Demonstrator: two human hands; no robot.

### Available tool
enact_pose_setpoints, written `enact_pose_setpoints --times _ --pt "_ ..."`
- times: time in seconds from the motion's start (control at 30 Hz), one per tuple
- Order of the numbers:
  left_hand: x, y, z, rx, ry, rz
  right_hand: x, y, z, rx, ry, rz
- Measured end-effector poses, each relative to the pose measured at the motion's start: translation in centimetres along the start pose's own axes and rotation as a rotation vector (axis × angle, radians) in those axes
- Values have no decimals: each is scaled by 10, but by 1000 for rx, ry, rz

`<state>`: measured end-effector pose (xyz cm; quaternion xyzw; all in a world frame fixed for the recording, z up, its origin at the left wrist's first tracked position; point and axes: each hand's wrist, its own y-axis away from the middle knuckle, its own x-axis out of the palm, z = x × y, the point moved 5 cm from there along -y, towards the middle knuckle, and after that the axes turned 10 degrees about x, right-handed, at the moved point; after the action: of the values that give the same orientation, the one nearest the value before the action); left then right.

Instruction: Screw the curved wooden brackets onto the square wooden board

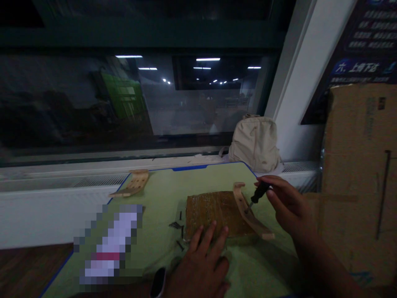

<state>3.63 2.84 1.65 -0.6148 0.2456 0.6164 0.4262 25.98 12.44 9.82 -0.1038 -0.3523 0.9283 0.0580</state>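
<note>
My right hand is closed around the black handle of a small screwdriver, whose tip rests on a curved pale wooden strip. That strip lies along the right edge of a brown ribbed wooden panel on a green mat. My left hand lies flat with fingers spread, pressing the near edge of the panel. A watch sits on that wrist. Several dark screws lie just left of the panel.
A second curved wooden piece lies at the mat's far left. A beige cloth bag stands on the sill by the window. A large cardboard box stands close on the right. A blurred-out object lies at the near left.
</note>
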Motion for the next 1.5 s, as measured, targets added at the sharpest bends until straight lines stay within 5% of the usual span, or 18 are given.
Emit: enact_pose_setpoints --times 0.13,0.33,0.7,0.87,1.03,1.2,1.5 --pt "5 2 2 22 -14 -11 2 1 -3 106 -99 12" --pt "-4 0 1 16 -6 -18 -4 0 -7 65 -79 -116" --pt "11 0 5 88 -80 -99 4 -2 -2 103 -134 36" --pt "2 0 1 39 -45 -87 1 -2 -6 54 -175 -39" --pt "3 0 0 15 -43 -74 -2 0 -2 -45 8 -28" --pt "13 0 4 53 -73 -80 1 2 -3 51 -39 59" --pt "-8 -1 1 28 -18 -59 -3 0 3 -55 1 -63"
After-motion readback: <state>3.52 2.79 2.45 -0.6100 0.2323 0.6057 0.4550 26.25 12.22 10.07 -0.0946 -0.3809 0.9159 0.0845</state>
